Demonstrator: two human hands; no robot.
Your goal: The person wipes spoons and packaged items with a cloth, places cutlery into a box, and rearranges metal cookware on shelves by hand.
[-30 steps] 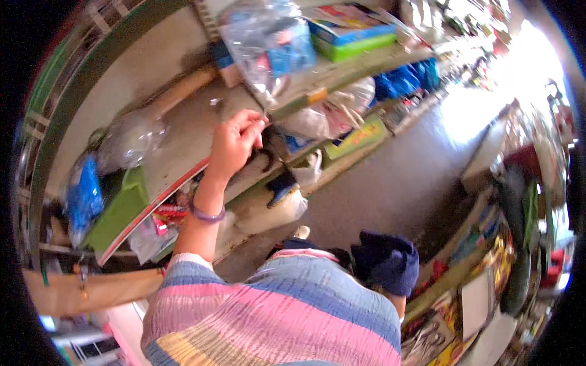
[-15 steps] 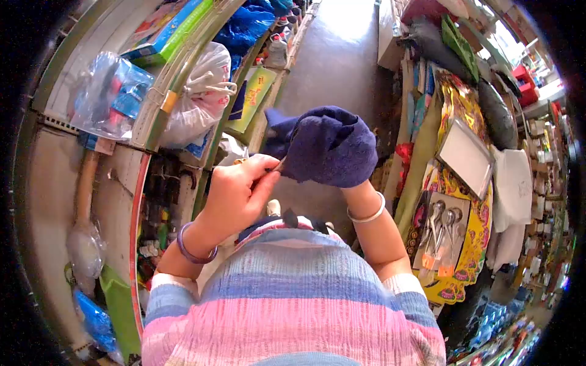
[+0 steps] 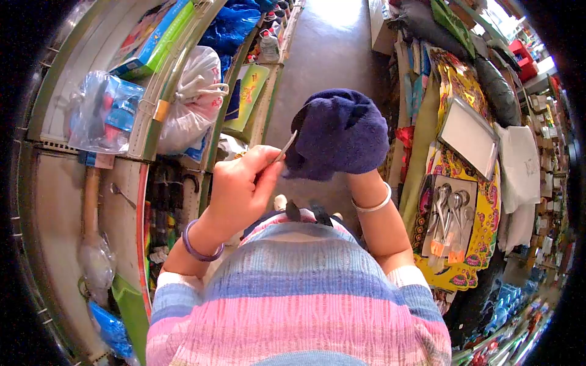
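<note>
My left hand (image 3: 244, 183) is closed, with thumb and fingers pinching a thin metal utensil (image 3: 285, 147). Its slim end points up and right, close against the cloth; the rest is hidden in my fingers, so I cannot tell its exact kind. A bunched navy cloth (image 3: 345, 137) covers my right hand (image 3: 361, 182), leaving only the part near the wrist in sight. The cloth is held up in the air by that hand, though its fingers are hidden underneath. Both hands are in front of my body, above the aisle floor.
On the left shelf are a knotted white plastic bag (image 3: 194, 100), a green-and-blue box (image 3: 155, 49) and a small metal spoon (image 3: 122, 194). To the right lie a white-faced frame (image 3: 469, 137), packaged spoons (image 3: 448, 216) and patterned yellow fabric (image 3: 482, 244). The aisle floor (image 3: 326, 49) runs ahead.
The loose cloth end on the left has been drawn into the bunch, and the cloth has shifted slightly right. More of the metal utensil now shows above my left fingers.
</note>
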